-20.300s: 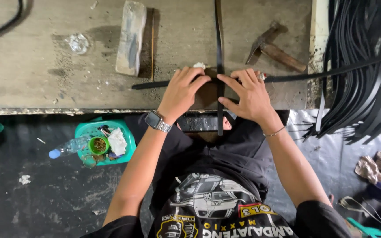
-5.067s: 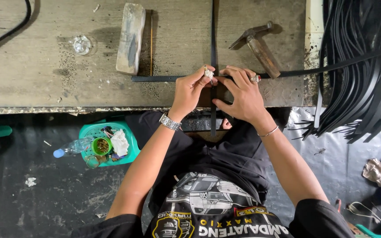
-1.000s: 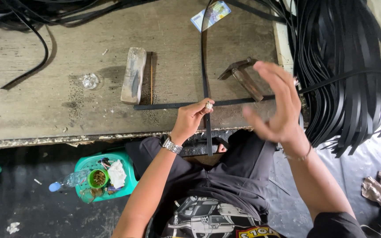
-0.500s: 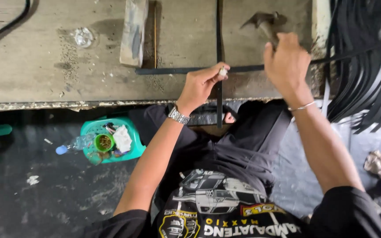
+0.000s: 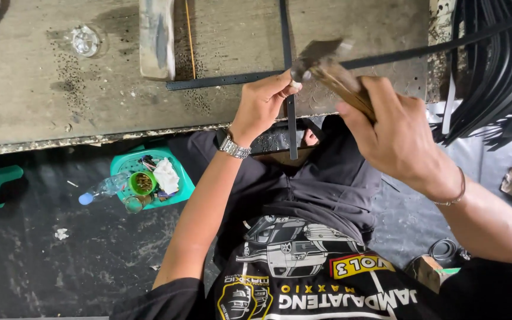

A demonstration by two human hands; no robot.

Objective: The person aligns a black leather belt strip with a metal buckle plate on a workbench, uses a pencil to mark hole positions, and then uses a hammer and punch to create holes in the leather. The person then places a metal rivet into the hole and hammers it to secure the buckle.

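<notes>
My right hand [image 5: 399,131] grips the wooden handle of a hammer [image 5: 327,64], whose blurred metal head hangs just above the workbench [image 5: 42,95]. My left hand [image 5: 263,102] pinches a small pale piece against the spot where two black straps cross. One strap [image 5: 226,79] runs sideways across the bench, the other strap [image 5: 287,59] runs from the far side toward me and hangs over the bench edge. A metal watch sits on my left wrist, a thin bracelet on my right.
A wooden block [image 5: 156,37] lies on the bench at the left, with a small clear lid [image 5: 84,40] beyond it. A thick bundle of black straps [image 5: 499,71] hangs at the right. On the dark floor stand a green basket [image 5: 152,178] and a plastic bottle [image 5: 105,188].
My right hand has picked up the hammer from the bench and brought it over the crossing of the straps. My left hand has stayed pinched at the crossing.
</notes>
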